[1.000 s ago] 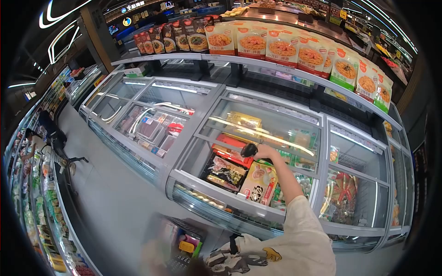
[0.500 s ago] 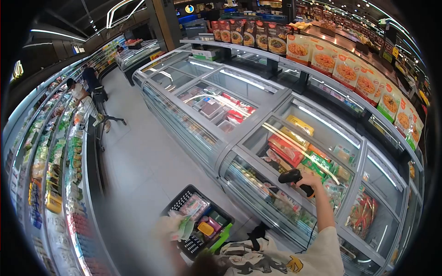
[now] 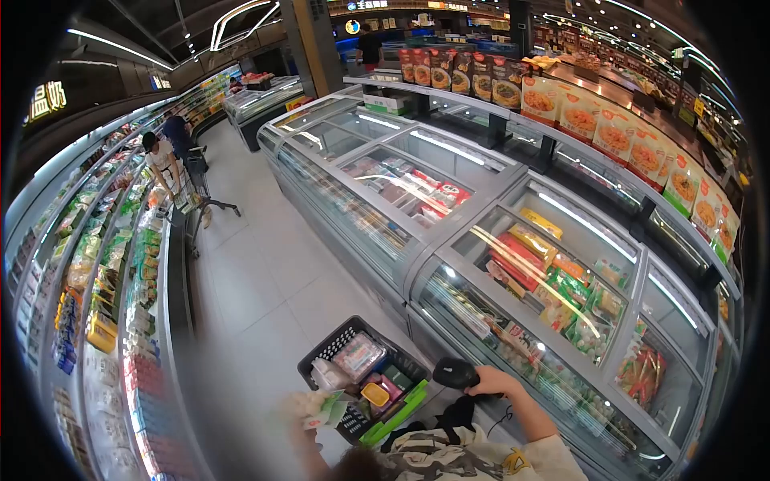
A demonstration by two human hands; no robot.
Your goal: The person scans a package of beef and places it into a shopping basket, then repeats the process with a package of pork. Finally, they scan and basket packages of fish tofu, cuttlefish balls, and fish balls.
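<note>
My right hand (image 3: 491, 382) is wrapped round a black handheld device (image 3: 455, 373), close to the right end of a black shopping basket (image 3: 314, 358). My left hand (image 3: 298, 418) is blurred at the basket's lower left and holds a plastic bag (image 3: 315, 405) with pale contents and a green-white label. Inside the basket lie a clear-wrapped package (image 3: 358, 356), a yellow-lidded item (image 3: 374, 394) and other packs. A bright green handle (image 3: 395, 414) runs along the basket's near side.
Glass-topped freezers (image 3: 417, 264) with frozen packs stretch along the right, pouches (image 3: 613, 138) standing on the shelf above. Refrigerated shelves (image 3: 112, 297) line the left. Two people (image 3: 164, 167) stand by a cart (image 3: 200, 188) farther up the grey-floored aisle (image 3: 265, 264).
My right hand has moved down and left with the black device, from over the freezer to beside the basket. The left hand still holds the bag. The view has shifted slightly.
</note>
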